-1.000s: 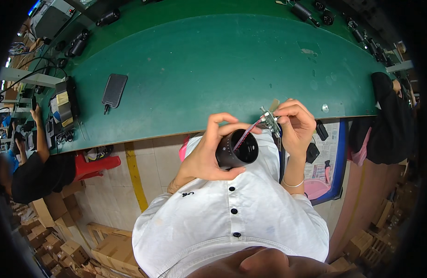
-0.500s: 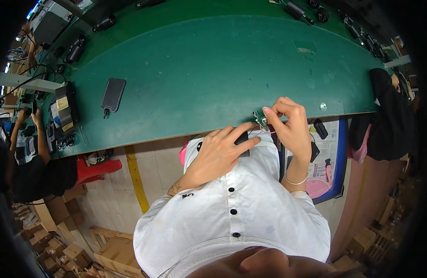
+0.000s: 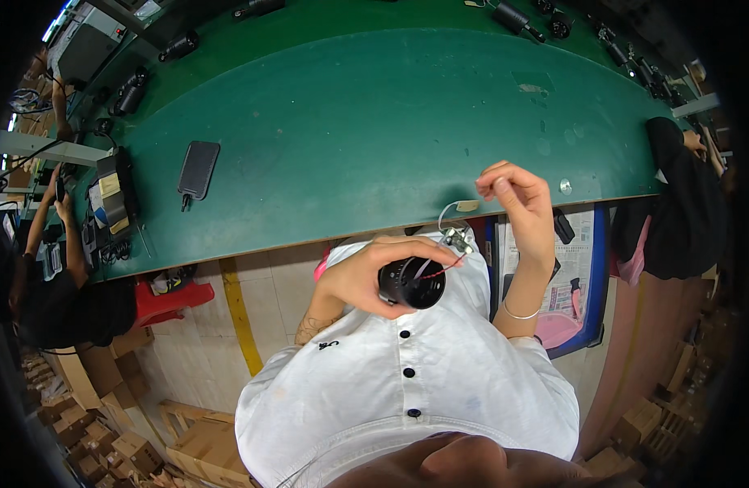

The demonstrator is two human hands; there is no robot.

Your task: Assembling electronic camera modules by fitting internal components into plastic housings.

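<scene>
My left hand [image 3: 357, 275] is wrapped round a black cylindrical housing [image 3: 422, 296], held in front of the white shirt with its round end turned up. Thin red and pale wires [image 3: 433, 272] run from that end to a small green circuit board [image 3: 455, 238] beside the left fingertips. From the board a white cable [image 3: 442, 215] curves up to a flat pale-yellow piece [image 3: 467, 206] over the bench edge. Up and to the right, my right hand [image 3: 522, 199] is raised over the bench, fingers loosely bent, with nothing visible in it.
On the green bench [image 3: 326, 146] lie a dark flat device [image 3: 200, 169] at left and a small clear disc [image 3: 566, 186] at right. Black cylinders [image 3: 517, 18] line the far side. A blue-rimmed tray [image 3: 596, 301] sits below the right edge. People work at both sides.
The housing has turned its round end up in my left hand. My right hand has come off the circuit board and lifted slightly to the right. The white cable and pale-yellow piece now show.
</scene>
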